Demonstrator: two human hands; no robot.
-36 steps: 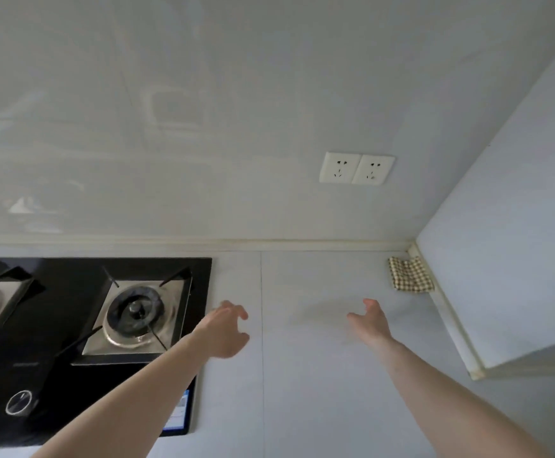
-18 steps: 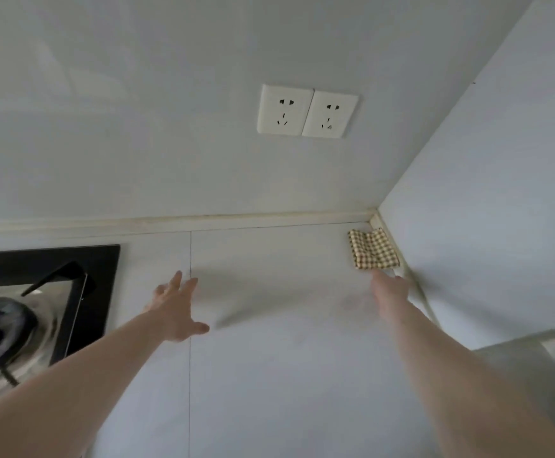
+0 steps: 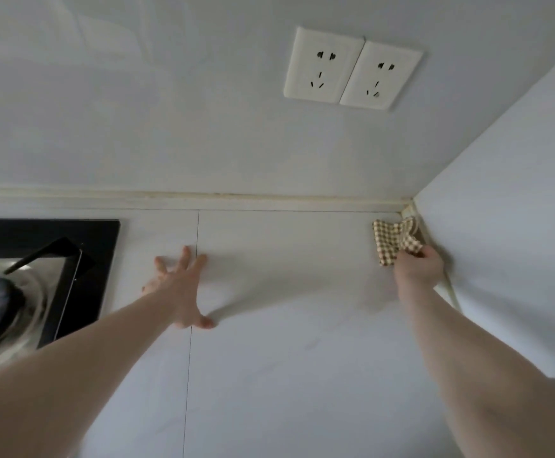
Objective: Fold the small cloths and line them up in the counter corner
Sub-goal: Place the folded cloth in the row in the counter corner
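White counter, checked cloth in corner, black hob at left

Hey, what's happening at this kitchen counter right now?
A person is reaching into the counter corner. Their right hand pinches a small checked cloth, lifting one edge so it looks bunched rather than folded. Their left hand rests flat, fingers spread, on the white counter beside the stove.

Cloth in counter corner, stove seemingly far left.

White wall, twin sockets, white counter, black hob
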